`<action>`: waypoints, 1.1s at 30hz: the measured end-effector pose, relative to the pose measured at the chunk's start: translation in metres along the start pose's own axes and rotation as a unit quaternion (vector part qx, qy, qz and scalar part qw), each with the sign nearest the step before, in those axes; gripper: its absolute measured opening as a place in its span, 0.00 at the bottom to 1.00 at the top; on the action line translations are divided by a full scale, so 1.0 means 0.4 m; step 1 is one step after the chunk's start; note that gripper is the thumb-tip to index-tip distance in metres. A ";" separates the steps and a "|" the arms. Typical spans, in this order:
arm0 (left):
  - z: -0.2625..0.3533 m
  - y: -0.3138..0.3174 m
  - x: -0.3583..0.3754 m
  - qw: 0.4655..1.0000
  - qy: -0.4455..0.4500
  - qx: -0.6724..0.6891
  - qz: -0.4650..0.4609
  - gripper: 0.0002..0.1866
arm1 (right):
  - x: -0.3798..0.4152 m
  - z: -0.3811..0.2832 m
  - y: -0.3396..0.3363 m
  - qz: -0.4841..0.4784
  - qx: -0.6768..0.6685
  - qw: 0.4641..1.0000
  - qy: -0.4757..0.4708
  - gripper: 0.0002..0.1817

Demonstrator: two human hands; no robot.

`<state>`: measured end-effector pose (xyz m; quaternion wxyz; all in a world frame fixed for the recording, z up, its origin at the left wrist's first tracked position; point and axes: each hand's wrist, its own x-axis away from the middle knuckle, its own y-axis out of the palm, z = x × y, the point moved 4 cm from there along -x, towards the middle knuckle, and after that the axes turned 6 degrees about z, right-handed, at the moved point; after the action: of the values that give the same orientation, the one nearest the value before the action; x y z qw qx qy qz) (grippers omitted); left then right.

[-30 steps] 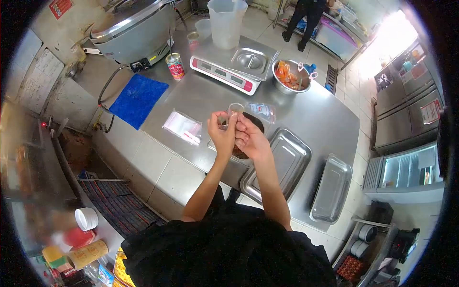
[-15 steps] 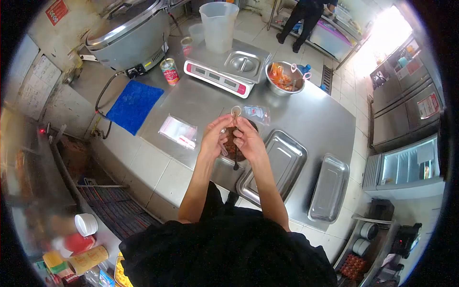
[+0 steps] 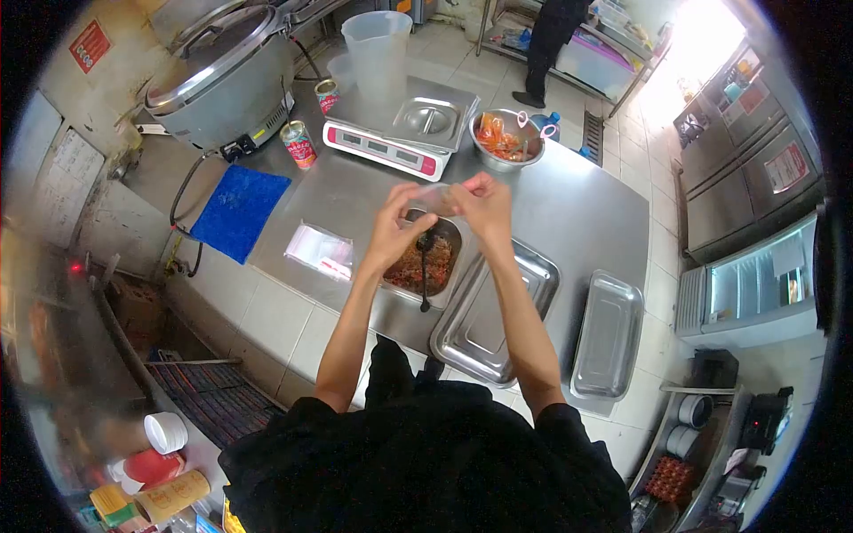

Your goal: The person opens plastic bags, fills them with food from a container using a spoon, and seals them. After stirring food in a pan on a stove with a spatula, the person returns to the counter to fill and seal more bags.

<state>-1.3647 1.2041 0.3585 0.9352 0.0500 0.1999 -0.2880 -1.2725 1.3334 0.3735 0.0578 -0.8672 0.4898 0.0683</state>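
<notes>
A clear plastic bag (image 3: 434, 197) is pinched by the right hand (image 3: 484, 211); the left hand's (image 3: 396, 233) fingers are parted. A red-labelled metal can (image 3: 298, 145) (lettering illegible) is noted.

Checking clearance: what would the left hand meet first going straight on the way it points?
The left hand would first meet the small clear plastic piece at its fingertips; beyond that, probably the white-and-red rectangular digital scale, though depth is unclear and it might pass above.
</notes>
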 end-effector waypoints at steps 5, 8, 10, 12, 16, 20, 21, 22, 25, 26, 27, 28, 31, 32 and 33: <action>0.077 0.023 0.034 0.986 -0.094 0.136 0.009 0.05 | 0.058 -0.149 -0.067 -0.078 0.062 0.991 -0.087 0.06; 0.132 0.034 0.045 0.997 -0.034 0.033 -0.057 0.05 | 0.085 -0.185 -0.068 -0.142 0.091 0.932 -0.322 0.10; 0.165 0.044 0.051 0.992 -0.043 0.102 -0.059 0.04 | 0.093 -0.187 -0.081 -0.097 0.065 0.955 -0.272 0.10; 0.185 0.045 0.051 0.992 -0.033 0.117 -0.020 0.04 | 0.123 -0.211 -0.104 -0.110 0.075 0.970 -0.203 0.09; 0.216 0.042 0.062 0.989 -0.052 0.133 -0.028 0.04 | 0.151 -0.184 -0.137 -0.123 0.015 0.990 -0.063 0.06; 0.226 0.045 0.082 0.993 -0.046 0.079 -0.076 0.04 | 0.172 -0.212 -0.160 -0.127 -0.044 0.988 -0.077 0.05; 0.238 0.045 0.087 0.997 0.001 0.025 -0.070 0.04 | 0.179 -0.221 -0.168 -0.122 -0.029 0.988 -0.095 0.05; 0.250 0.045 0.093 0.996 0.047 -0.030 -0.065 0.05 | 0.187 -0.228 -0.174 -0.117 -0.015 0.987 -0.111 0.05; 0.266 0.061 0.104 0.996 0.052 0.052 -0.056 0.05 | 0.204 -0.257 -0.170 -0.107 -0.052 0.984 -0.129 0.04; 0.277 0.070 0.108 0.995 0.051 0.053 -0.060 0.05 | 0.207 -0.261 -0.173 -0.103 -0.052 0.985 -0.128 0.04; 0.296 0.078 0.114 0.993 0.073 0.067 -0.069 0.06 | 0.211 -0.265 -0.172 -0.124 -0.050 0.982 -0.130 0.04; 0.309 0.084 0.118 0.989 0.094 0.082 -0.077 0.06 | 0.215 -0.269 -0.171 -0.146 -0.048 0.979 -0.132 0.04; 0.313 0.105 0.112 0.976 0.162 0.037 -0.140 0.07 | 0.224 -0.283 -0.181 -0.129 -0.034 0.977 -0.168 0.04; 0.316 0.106 0.110 0.975 0.163 0.038 -0.144 0.07 | 0.228 -0.287 -0.183 -0.125 -0.033 0.977 -0.169 0.04; 0.318 0.106 0.111 0.975 0.154 0.047 -0.151 0.07 | 0.235 -0.292 -0.185 -0.120 -0.026 0.978 -0.171 0.04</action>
<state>-1.2636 1.1896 0.4561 0.8353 0.1072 0.3329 -0.4243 -1.1538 1.2727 0.4745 0.1262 -0.8965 0.3630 0.2205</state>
